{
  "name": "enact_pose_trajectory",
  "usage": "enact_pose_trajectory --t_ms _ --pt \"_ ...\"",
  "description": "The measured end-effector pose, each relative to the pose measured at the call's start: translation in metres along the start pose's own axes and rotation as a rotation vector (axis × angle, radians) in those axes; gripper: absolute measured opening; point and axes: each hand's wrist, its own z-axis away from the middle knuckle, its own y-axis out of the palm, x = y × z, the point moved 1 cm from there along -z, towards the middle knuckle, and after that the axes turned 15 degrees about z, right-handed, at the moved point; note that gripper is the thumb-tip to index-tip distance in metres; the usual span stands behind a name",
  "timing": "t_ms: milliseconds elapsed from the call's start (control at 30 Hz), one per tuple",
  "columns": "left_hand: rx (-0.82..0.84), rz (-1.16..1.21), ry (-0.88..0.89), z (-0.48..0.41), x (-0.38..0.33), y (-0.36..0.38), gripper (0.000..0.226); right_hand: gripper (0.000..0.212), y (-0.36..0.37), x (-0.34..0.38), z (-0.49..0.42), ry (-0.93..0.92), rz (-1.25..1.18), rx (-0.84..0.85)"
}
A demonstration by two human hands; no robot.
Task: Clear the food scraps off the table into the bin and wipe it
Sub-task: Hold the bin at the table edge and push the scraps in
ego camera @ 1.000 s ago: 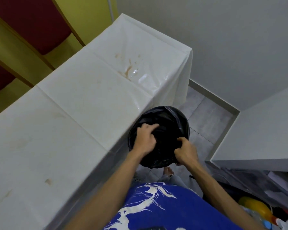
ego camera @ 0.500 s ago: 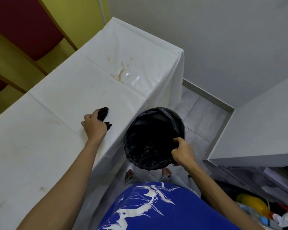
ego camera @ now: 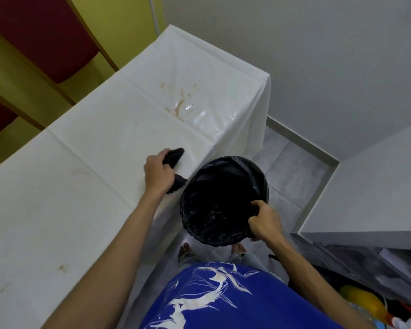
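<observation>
Left hand (ego camera: 157, 174) grips black cloth (ego camera: 173, 156) at table (ego camera: 86, 148) edge | right hand (ego camera: 265, 220) grips bin (ego camera: 223, 200) rim beside it

we are looking down on a grey tiled floor (ego camera: 299, 176) meeting a pale grey wall (ego camera: 318, 55) at the far right. a long table (ego camera: 81, 186) under a white cover is filling the left, with red panels (ego camera: 40, 34) in wooden frames and a yellow wall (ego camera: 128, 24) beyond. a white counter (ego camera: 377, 186) is jutting in near right.
</observation>
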Motion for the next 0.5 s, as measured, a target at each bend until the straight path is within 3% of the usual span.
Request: enact_pose_trajectory --t_ms 233,400,500 --pt "-0.001 -0.118 -0.031 0.017 0.012 0.008 0.056 0.061 0.001 0.003 0.003 0.01 -0.003 0.013" --pt "0.18 0.029 0.016 0.072 0.005 0.041 0.057 0.06 0.002 0.007 0.006 0.0 -0.018 0.01" --pt "0.033 0.143 -0.062 0.079 -0.002 0.034 0.051 0.059 0.0 0.007 0.009 0.013 -0.025 0.014"
